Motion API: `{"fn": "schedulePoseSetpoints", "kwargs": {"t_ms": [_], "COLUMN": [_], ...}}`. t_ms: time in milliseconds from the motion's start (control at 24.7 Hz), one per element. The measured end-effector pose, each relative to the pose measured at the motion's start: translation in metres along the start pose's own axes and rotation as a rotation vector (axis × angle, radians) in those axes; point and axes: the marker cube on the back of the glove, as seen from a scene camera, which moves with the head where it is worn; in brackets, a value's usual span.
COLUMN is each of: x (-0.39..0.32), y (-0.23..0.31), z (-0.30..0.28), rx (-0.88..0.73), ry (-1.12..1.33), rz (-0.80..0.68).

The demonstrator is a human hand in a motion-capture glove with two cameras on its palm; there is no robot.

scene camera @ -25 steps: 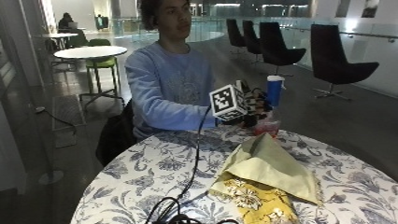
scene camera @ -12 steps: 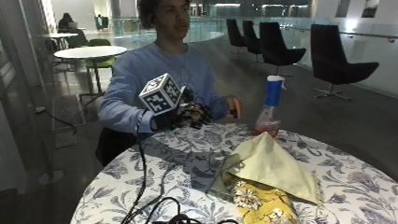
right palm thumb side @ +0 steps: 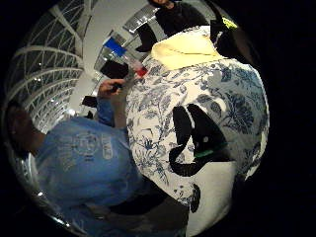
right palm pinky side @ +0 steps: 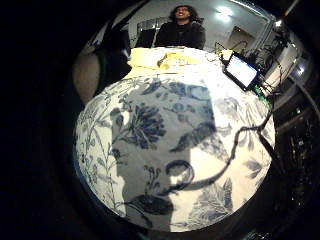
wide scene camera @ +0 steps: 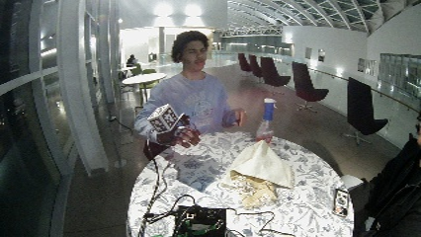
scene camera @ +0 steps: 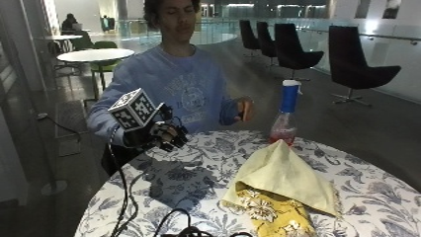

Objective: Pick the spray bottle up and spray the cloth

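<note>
The spray bottle (scene camera: 284, 116), clear with red liquid and a blue top, stands upright on the far side of the flowered round table (scene camera: 197, 183). Just in front of it lies the yellow cloth (scene camera: 283, 177), heaped up with a patterned fold underneath. My gloved right hand (scene camera: 162, 136) hovers over the table's left side, well away from the bottle, with its fingers loosely curled and nothing in them. The thumb side palm view shows the bottle (right palm thumb side: 134, 63) beside the cloth (right palm thumb side: 185, 49). The cloth (right palm pinky side: 165, 59) also shows in the little finger side view. The bare left hand (scene camera: 243, 108) is raised near the chest.
Black cables (scene camera: 125, 197) run across the table's left part to a dark device (wide scene camera: 197, 219) at the near edge. A phone (wide scene camera: 340, 202) lies on the right side and a lit tablet (right palm pinky side: 241, 70) by the edge. Chairs and tables stand behind.
The gloved hand has left the bottle and swung across to the table's left side, where it now hangs a little lower. The bottle stays standing behind the cloth.
</note>
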Motion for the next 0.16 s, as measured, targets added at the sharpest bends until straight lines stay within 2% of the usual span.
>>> {"fn": "schedulePoseSetpoints", "kwargs": {"t_ms": [162], "x": [0.0012], "y": [0.008], "z": [0.0], "rx": [0.002], "ry": [-0.001], "rz": [0.009]}}
